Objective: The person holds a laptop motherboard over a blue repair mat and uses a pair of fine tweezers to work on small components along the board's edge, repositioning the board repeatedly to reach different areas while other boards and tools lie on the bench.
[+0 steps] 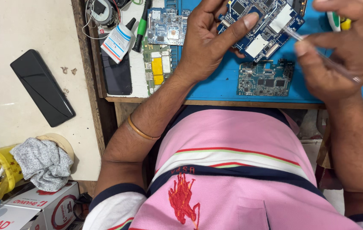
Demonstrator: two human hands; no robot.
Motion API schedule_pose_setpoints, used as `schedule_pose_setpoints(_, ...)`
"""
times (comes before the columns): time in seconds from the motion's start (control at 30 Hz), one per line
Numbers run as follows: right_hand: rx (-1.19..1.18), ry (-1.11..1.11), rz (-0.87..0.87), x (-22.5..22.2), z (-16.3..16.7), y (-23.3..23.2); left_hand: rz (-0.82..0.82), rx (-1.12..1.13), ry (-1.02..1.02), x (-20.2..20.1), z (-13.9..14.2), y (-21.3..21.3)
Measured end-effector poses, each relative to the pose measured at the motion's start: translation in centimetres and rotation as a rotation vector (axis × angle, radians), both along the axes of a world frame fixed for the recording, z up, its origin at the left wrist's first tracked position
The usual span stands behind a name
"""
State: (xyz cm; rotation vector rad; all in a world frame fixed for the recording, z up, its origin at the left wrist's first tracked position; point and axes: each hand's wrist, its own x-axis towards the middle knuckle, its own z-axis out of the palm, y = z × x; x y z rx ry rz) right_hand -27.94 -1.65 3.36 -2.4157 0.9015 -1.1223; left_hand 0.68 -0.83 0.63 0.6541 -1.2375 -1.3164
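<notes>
Four circuit boards are showing; the left hand (209, 40) is gripping one blue circuit board (260, 23), while the right hand (345, 47) is pinching thin tweezers (317, 53) touching it.

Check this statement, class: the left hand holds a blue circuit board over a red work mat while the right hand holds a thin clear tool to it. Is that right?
Not quite. The head view shows the work mat is blue, not red. The rest stands: the left hand holds the blue circuit board and the right hand holds a thin clear tool to it.

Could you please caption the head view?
Left hand holds a blue circuit board; right hand applies a thin tool.
</notes>
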Motion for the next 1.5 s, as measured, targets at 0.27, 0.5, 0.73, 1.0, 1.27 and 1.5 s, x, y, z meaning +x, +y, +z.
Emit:
schedule_pose_setpoints(0.27, -0.002, -0.009, 0.035, 1.1, 1.0, 0.2, 0.017, 0.125, 0.118, -0.3, 0.3, 0.2)
schedule_pose_setpoints(0.5, 0.091, -0.018, 0.053, 1.9, 1.8, 0.1, 0.020, 0.128, 0.126, -0.3, 0.4, 0.1)
schedule_pose_setpoints(0.73, 0.191, -0.118, 0.115, 2.3, 1.4, 0.4, -0.157, 0.231, 0.238, 0.0, 0.6, 0.0)
schedule_pose_setpoints(1.0, 0.208, -0.062, 0.109, 1.3, 0.4, 0.2, -0.195, 0.316, 0.417, 0.0, -1.1, 0.0)
schedule_pose_setpoints(1.27, 0.152, -0.048, 0.127, 1.5, 0.8, 0.5, -0.129, 0.206, 0.315, -0.4, -1.7, -0.6)
schedule_pose_setpoints(1.5, 0.182, -0.073, 0.187, 1.6, 0.8, -0.1, -0.100, 0.218, 0.180, -0.3, -0.1, -0.1)
